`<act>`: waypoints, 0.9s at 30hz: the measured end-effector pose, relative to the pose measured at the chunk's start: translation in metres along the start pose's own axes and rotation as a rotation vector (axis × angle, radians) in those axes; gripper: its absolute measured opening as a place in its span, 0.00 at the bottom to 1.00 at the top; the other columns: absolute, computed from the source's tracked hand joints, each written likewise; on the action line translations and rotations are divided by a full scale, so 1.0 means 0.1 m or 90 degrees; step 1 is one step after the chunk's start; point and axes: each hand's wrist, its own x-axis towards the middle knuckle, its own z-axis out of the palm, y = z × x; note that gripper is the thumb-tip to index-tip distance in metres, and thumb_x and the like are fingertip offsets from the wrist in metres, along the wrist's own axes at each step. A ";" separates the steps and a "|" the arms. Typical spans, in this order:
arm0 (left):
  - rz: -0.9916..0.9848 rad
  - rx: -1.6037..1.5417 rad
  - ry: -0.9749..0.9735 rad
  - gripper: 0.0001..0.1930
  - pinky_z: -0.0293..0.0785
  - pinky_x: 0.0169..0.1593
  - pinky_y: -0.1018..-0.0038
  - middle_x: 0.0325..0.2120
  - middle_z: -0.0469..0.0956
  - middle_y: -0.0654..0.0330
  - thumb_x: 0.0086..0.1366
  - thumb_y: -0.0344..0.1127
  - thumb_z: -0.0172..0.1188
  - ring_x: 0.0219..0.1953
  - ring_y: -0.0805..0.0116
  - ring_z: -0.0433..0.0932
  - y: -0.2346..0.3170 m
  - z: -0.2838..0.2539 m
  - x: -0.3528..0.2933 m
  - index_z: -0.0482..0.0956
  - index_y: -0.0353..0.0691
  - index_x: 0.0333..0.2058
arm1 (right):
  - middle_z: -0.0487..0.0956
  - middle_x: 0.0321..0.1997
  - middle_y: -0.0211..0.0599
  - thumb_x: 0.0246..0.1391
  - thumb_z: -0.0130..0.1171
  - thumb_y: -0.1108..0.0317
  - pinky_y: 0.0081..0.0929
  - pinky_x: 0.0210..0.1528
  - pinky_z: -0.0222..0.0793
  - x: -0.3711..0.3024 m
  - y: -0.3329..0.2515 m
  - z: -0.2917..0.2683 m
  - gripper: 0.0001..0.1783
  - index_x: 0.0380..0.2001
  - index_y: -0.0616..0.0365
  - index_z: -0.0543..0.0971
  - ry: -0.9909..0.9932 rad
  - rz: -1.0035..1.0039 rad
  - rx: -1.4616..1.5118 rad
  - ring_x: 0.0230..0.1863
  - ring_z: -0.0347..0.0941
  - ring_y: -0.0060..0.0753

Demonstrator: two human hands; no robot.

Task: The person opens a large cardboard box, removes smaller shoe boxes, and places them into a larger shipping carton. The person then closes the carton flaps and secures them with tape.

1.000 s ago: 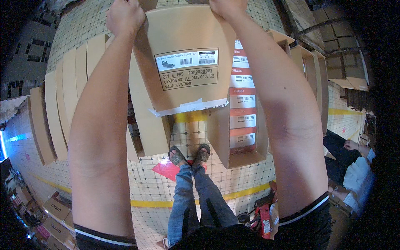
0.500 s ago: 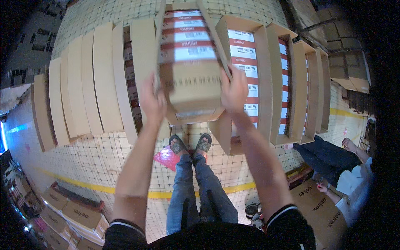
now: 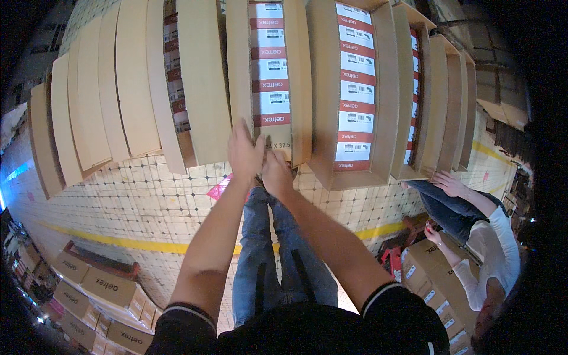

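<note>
In the middle of the row stands a long open carton (image 3: pixel 302 89) packed with white-and-red boxes (image 3: pixel 271 72). Its printed near flap (image 3: pixel 283 141) lies folded inward over the closest contents. At the carton's near left corner is my left hand (image 3: pixel 244 154), fingers apart and pointing away from me, touching the cardboard. Beside it, my right hand (image 3: pixel 277 174) has its fingers bent and pressed together at the near flap's edge, apparently gripping it. Both hands almost touch; part of the carton's near end is hidden behind them.
Plain carton sides (image 3: pixel 139 77) stand in a row on the left. At right, another open carton (image 3: pixel 322 100) shows similar boxes, with more cartons beyond. Another person (image 3: pixel 491 242) sits at lower right, one hand by the cartons. Stacked cartons (image 3: pixel 109 287) fill the lower left.
The carton was tilted up between my two hands, blurred; now it rests level in the row. My hands have left its sides and come together at its near end.
</note>
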 end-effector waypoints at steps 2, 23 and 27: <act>-0.084 0.035 -0.117 0.33 0.69 0.53 0.53 0.45 0.75 0.38 0.61 0.42 0.58 0.48 0.39 0.74 -0.02 0.06 0.19 0.59 0.34 0.61 | 0.69 0.52 0.60 0.52 0.58 0.65 0.47 0.59 0.63 0.37 0.12 0.08 0.26 0.54 0.65 0.70 0.007 -0.100 -0.160 0.56 0.65 0.61; -0.116 -0.138 -0.223 0.29 0.69 0.54 0.53 0.43 0.76 0.35 0.64 0.40 0.45 0.46 0.36 0.76 -0.68 -0.34 0.34 0.57 0.47 0.64 | 0.74 0.43 0.52 0.56 0.58 0.59 0.45 0.52 0.67 0.02 0.32 -0.80 0.19 0.44 0.61 0.75 0.124 -0.100 -0.210 0.46 0.71 0.54; -0.090 -0.118 -0.209 0.29 0.70 0.53 0.53 0.42 0.77 0.35 0.63 0.40 0.45 0.46 0.36 0.76 -0.66 -0.34 0.33 0.57 0.47 0.64 | 0.74 0.44 0.60 0.55 0.58 0.60 0.47 0.53 0.67 0.66 0.32 -0.73 0.25 0.51 0.63 0.69 0.181 -0.069 -0.179 0.50 0.70 0.58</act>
